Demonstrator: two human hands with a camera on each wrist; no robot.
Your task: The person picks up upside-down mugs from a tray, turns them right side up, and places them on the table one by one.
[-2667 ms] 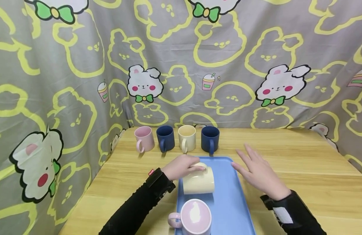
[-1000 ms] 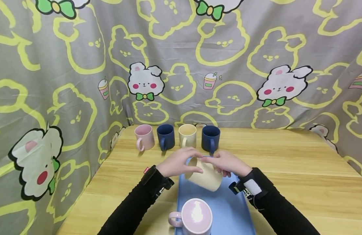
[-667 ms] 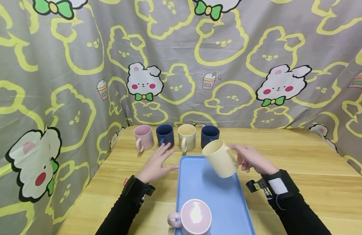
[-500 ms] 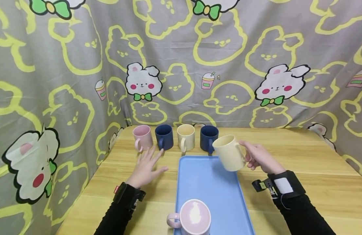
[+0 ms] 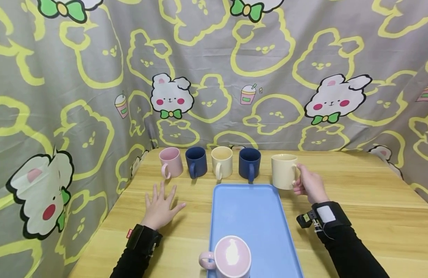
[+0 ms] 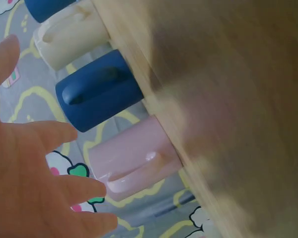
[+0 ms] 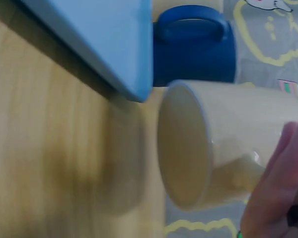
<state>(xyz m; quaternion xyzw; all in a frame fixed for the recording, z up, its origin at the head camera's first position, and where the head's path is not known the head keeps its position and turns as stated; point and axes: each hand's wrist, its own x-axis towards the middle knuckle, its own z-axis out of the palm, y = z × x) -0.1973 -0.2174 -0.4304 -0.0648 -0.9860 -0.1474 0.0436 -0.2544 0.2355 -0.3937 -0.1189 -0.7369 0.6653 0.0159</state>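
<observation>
My right hand (image 5: 312, 184) grips a cream mug (image 5: 283, 172) by its handle. The mug is upright and raised a little above the table, just beyond the tray's far right corner. In the right wrist view the cream mug (image 7: 233, 144) has its table-side end toward the camera. My left hand (image 5: 160, 208), fingers spread and holding nothing, hovers over the table left of the tray. Nearest to it is a pink mug (image 5: 173, 164), the leftmost in the back row. Another pink mug (image 5: 232, 256) stands on the blue tray (image 5: 248, 208), its handle pointing left.
A dark blue mug (image 5: 196, 162), a cream mug (image 5: 223, 161) and another dark blue mug (image 5: 250, 162) complete the back row, handles toward me. Behind the wooden table (image 5: 352, 193) hangs a patterned curtain (image 5: 214, 77), which also encloses both sides.
The cream mug, earlier on its side over the tray in my left hand, passed to my right hand, turned upright and moved right. My left hand let go and withdrew left.
</observation>
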